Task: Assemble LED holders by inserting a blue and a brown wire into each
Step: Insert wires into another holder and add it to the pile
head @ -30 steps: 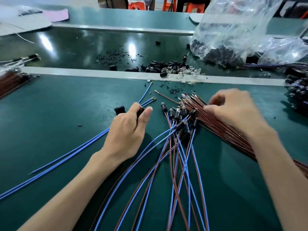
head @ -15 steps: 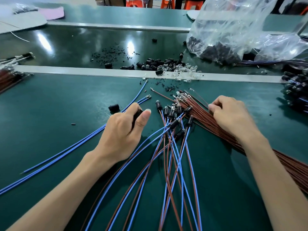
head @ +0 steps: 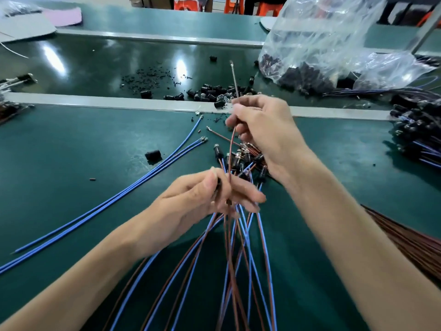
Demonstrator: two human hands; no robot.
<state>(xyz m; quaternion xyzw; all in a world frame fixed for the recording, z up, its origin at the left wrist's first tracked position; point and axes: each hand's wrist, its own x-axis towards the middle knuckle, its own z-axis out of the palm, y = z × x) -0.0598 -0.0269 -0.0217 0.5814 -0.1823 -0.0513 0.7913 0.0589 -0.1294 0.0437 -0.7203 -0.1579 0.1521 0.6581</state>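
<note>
Right hand is pinching one brown wire between thumb and fingers. Its tip pokes up past the knuckles and the rest runs down to the left hand, whose fingers are curled on a small black holder, mostly hidden and blurry. Three loose blue wires lie on the green mat, with one lone holder beside them. The finished pieces are too tangled to count. The brown bundle is cut off at the right edge.
</note>
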